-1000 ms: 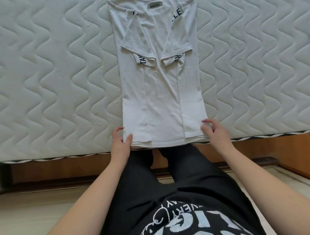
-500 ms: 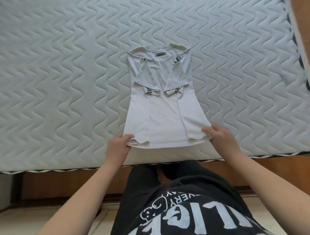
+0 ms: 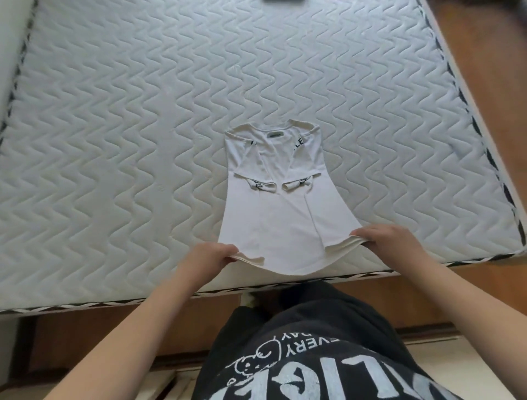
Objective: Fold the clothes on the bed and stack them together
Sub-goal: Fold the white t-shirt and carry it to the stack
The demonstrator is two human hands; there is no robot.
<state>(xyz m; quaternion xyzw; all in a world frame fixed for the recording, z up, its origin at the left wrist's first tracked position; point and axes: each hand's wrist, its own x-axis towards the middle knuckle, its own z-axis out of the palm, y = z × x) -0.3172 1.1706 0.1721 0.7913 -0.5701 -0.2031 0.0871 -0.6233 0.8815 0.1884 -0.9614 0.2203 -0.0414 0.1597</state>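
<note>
A white T-shirt (image 3: 281,217) lies face down on the quilted mattress (image 3: 142,142), near its front edge. Both sides and both sleeves are folded inward, and black lettering shows on the sleeve bands. My left hand (image 3: 209,255) pinches the bottom left corner of the hem. At the bottom right corner, my right hand (image 3: 392,238) grips the hem. Both corners are lifted a little off the mattress and the hem sags between them.
The mattress has a black-and-white piped edge (image 3: 171,297) and sits on a wooden bed frame (image 3: 142,319). A wooden floor (image 3: 484,71) runs along the right side. A dark object (image 3: 282,1) lies at the far edge of the bed.
The view has tilted up, showing more mattress. Both hands went from resting at the hem corners to gripping and lifting them, and the hem has risen off the mattress.
</note>
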